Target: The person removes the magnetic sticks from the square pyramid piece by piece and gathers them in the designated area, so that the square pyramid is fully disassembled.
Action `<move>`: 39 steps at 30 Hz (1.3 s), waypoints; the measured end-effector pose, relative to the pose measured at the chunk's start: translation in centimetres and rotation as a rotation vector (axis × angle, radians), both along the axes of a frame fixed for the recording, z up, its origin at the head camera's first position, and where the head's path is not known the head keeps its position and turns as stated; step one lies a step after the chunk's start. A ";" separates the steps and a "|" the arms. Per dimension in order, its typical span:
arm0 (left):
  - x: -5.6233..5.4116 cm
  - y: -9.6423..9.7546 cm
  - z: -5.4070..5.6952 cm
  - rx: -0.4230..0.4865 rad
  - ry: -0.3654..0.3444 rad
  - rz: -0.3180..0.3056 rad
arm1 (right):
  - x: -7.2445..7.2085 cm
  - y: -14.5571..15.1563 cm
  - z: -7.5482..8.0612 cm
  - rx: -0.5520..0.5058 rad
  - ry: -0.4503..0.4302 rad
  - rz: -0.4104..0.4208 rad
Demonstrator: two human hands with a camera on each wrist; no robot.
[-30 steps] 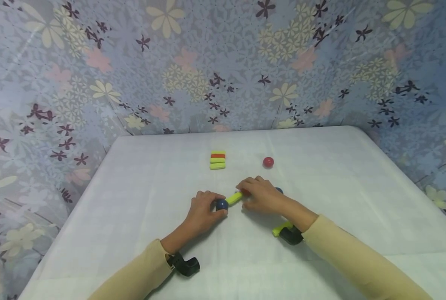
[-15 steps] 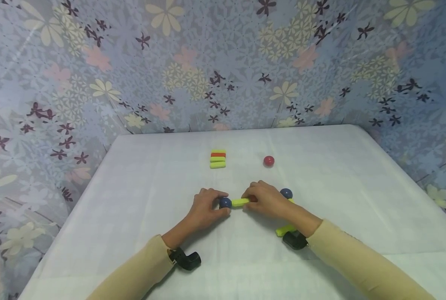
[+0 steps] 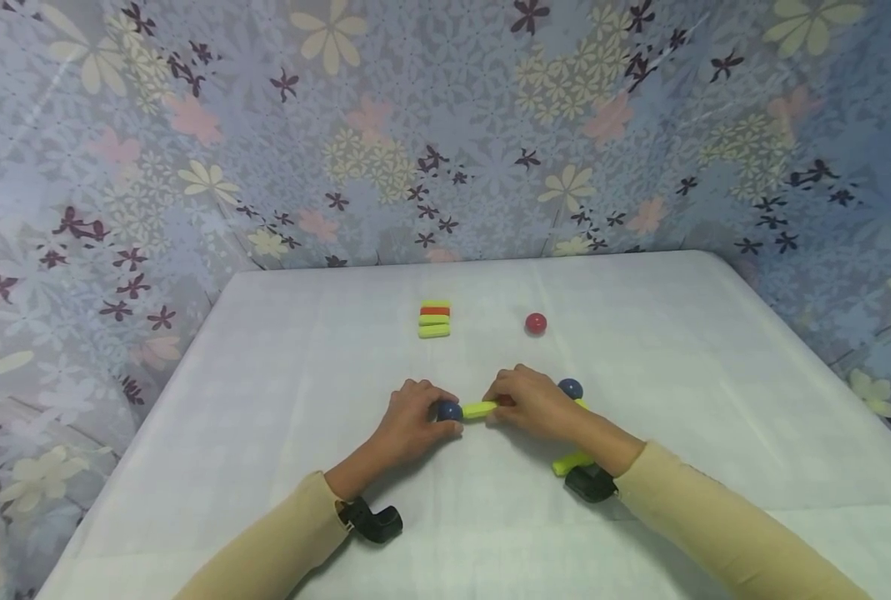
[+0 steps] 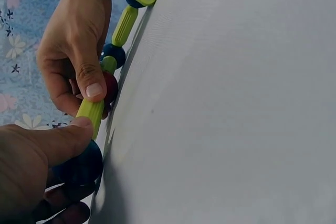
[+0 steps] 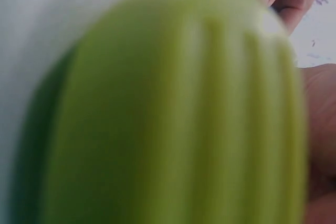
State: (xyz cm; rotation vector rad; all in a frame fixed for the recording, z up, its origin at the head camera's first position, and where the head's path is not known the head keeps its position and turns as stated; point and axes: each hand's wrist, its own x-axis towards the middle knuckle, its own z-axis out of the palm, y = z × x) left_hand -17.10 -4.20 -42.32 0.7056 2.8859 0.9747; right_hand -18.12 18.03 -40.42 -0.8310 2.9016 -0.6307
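Note:
My left hand [image 3: 409, 423] holds a dark blue ball [image 3: 449, 411] between thumb and fingers. A ribbed yellow-green rod [image 3: 478, 410] runs from this ball to my right hand [image 3: 533, 403]. In the left wrist view, the right thumb and fingers pinch at the rod's far end and a red ball [image 4: 111, 88], which is partly covered. Beyond it the chain continues through a short visible piece of rod, a second blue ball [image 4: 115, 54] and another rod [image 4: 125, 26]. One ribbed rod [image 5: 178, 108] fills most of the right wrist view, blurred and close.
Towards the back of the white table [image 3: 302, 350] lie several yellow-green bars [image 3: 434, 331] and one red bar [image 3: 435, 311] in a stack-like row. A loose red ball [image 3: 536, 323] sits to their right. Floral cloth [image 3: 445, 125] hangs behind the table.
The rod between my hands has swung from slanted to nearly level. Both hands have shifted slightly right, and the second blue ball shows more fully. Over the last half second almost nothing has moved.

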 end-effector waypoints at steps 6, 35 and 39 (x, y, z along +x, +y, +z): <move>0.1 -0.3 0.3 -0.003 -0.010 -0.025 | 0.1 0.1 0.0 0.003 0.011 0.009; -12.9 7.7 2.5 -0.167 0.082 0.120 | 0.5 0.9 0.1 -0.040 0.010 0.022; -13.9 8.8 2.3 -0.190 0.032 0.130 | 0.5 0.8 0.1 -0.043 0.019 0.028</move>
